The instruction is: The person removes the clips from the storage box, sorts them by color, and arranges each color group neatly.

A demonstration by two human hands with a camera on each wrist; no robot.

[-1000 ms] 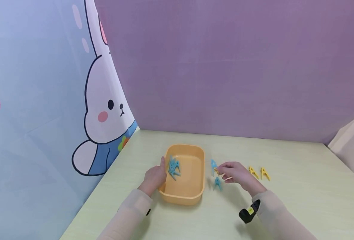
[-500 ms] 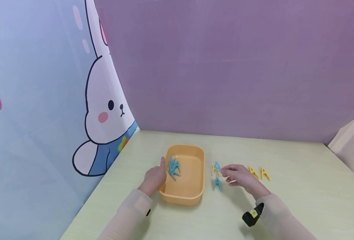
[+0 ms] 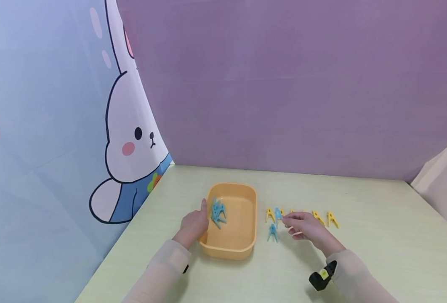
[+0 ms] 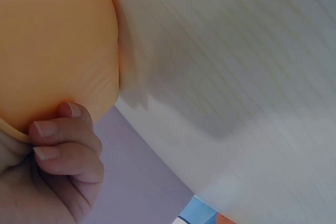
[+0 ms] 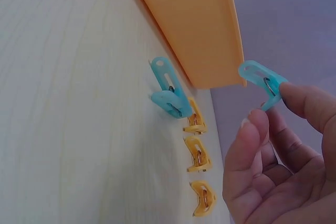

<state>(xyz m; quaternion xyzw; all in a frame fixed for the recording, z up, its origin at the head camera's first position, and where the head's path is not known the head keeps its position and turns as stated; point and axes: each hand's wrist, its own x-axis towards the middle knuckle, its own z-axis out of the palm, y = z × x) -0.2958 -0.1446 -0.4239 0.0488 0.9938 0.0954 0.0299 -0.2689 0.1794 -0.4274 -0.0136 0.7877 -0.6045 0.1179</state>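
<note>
Currently | right hand (image 3: 306,227) pinches blue clip (image 3: 278,213) between thumb and finger | clip right of orange tub (image 3: 228,253), near yellow clips (image 3: 270,215) | long axis near-to-far in head view, narrow end away, splayed legs nearer | left hand (image 3: 193,225) grips tub's side

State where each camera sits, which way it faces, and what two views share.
Head: worn on the head, facing forward and down at the table and orange tub; left hand, right hand and sleeves show.
Left wrist: on that wrist, facing the tub's outer wall; the left hand's curled fingers show.
Right wrist: on that wrist, facing the pinched blue clip; the right hand shows.
Head and right wrist share that clip and the tub.
</note>
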